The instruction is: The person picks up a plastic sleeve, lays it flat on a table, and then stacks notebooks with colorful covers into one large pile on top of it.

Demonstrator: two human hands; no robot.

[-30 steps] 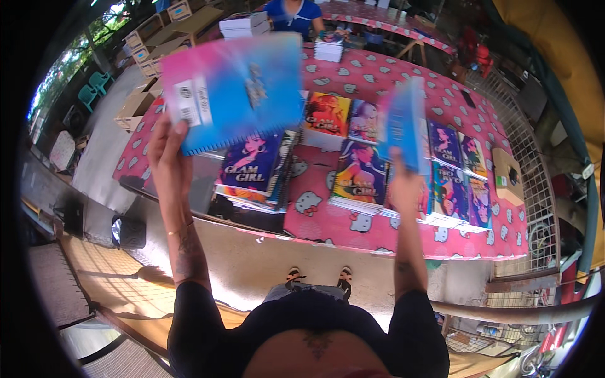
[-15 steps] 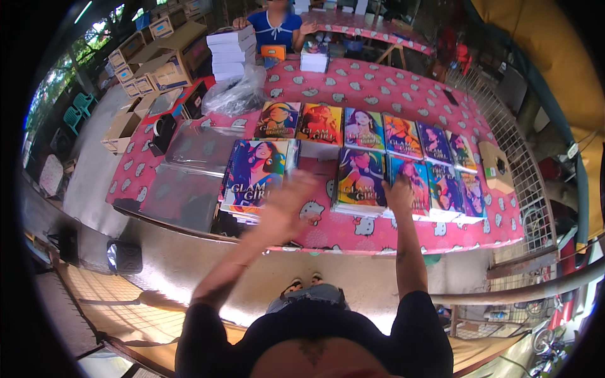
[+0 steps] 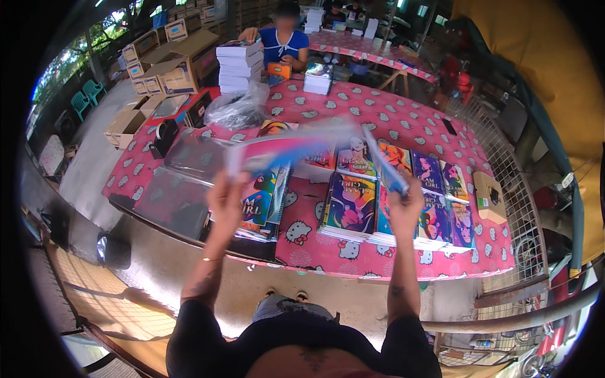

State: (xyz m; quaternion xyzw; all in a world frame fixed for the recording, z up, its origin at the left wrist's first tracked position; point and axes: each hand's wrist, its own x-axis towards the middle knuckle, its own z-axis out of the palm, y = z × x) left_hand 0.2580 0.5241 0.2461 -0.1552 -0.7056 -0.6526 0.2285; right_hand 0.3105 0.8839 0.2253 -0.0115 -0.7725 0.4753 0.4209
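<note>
My left hand grips the corner of a motion-blurred notebook with pink and blue on it, held up above the table. In my right hand is a second notebook, seen nearly edge-on and tilted. Below my left hand, partly hidden by it, lies a stack of notebooks with colourful illustrated covers. More spiral-bound stacks stand in two rows, among them a front one with a yellow and purple cover and a purple one to the right of my right hand.
The table has a pink patterned cloth. Clear plastic sheets lie left, with a tape dispenser and crumpled plastic bag beyond. A cardboard box sits right. Across the table, a person stands beside stacked books.
Both hands have taken hold of notebooks and raised them off the stacks. My left hand has moved left. The person across the table has brought a hand down to an orange item.
</note>
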